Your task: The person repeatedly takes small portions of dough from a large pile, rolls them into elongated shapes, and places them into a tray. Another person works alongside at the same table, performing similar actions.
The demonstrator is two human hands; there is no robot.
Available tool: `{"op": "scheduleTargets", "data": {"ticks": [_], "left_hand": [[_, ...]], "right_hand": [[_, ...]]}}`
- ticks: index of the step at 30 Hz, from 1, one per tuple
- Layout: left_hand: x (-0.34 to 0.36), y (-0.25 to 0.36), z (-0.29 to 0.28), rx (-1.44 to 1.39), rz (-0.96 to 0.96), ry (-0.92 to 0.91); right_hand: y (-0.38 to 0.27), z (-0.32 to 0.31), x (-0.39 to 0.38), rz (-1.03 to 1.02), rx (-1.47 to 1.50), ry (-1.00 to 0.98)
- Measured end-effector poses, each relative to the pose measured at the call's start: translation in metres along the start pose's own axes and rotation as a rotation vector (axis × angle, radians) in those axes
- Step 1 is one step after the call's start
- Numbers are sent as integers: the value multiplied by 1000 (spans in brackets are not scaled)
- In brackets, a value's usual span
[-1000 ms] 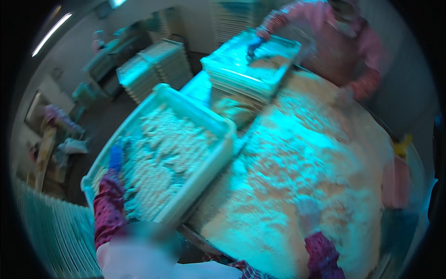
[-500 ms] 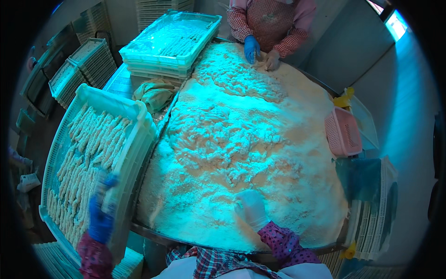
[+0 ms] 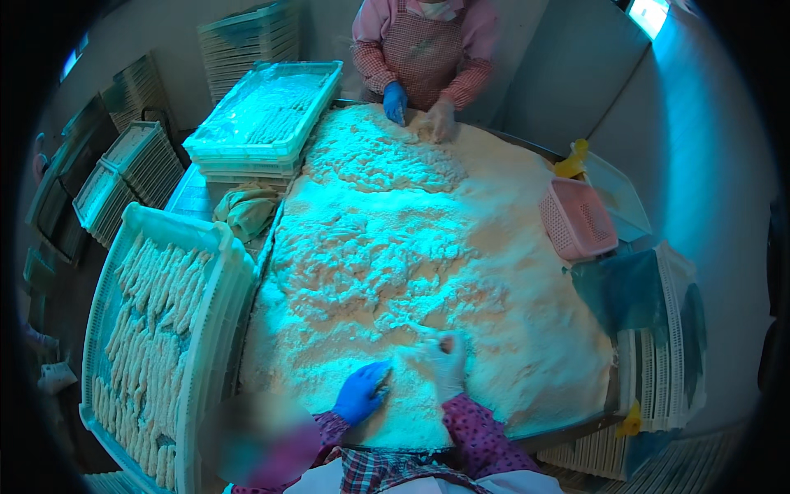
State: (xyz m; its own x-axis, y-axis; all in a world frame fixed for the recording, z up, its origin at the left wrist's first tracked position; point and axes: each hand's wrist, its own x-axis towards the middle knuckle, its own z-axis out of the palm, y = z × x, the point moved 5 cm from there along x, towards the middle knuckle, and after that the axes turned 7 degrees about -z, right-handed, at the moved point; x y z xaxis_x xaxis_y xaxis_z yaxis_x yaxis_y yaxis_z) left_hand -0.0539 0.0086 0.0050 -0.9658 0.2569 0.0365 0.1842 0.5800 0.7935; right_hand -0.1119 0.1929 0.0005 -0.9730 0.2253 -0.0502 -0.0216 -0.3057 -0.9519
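My left hand [image 3: 360, 393], in a blue glove, rests low over the pale crumbs [image 3: 527, 329] near the table's front edge. Its fingers reach right, held close together, and nothing shows in them. Just to its right is my right hand [image 3: 447, 362] in a thin whitish glove, thumb and fingers curled together. A pale narrow shape by its fingertips blends with the crumbs, so what it holds is hard to make out. On the left, a pale green plastic tray [image 3: 224, 272] carries rows of long crumb-coated strips [image 3: 148, 354].
Across the table a person [image 3: 420, 62] works with both gloved hands in the crumbs. Stacked trays [image 3: 255, 148] and a crumpled cloth [image 3: 247, 210] stand at the back left. A pink basket [image 3: 580, 222] is on the right edge, above more trays [image 3: 658, 346].
My left hand has left the tray of strips and come right, over the crumbs. My right hand has turned and its fingers have curled. The view has shifted.
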Motion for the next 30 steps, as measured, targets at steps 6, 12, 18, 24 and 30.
{"op": "scheduleTargets", "data": {"ticks": [6,12,18,24,30], "left_hand": [[-11,-31,-21,-78,-90,261],[2,41,-13,369,325,-5],[41,-14,-15,-125,-70,74],[86,-36,-6,-668,-316,456],[70,-13,40,-658,-325,97]], "right_hand": [[-60,-22,-23,-316,-840,-583],[-63,-1,-43,-544,-1380,-668],[-39,-23,-18,-396,-1054,-326],[-5,18,-1,55,-321,-32],[-6,-26,25,98,-29,134]]}}
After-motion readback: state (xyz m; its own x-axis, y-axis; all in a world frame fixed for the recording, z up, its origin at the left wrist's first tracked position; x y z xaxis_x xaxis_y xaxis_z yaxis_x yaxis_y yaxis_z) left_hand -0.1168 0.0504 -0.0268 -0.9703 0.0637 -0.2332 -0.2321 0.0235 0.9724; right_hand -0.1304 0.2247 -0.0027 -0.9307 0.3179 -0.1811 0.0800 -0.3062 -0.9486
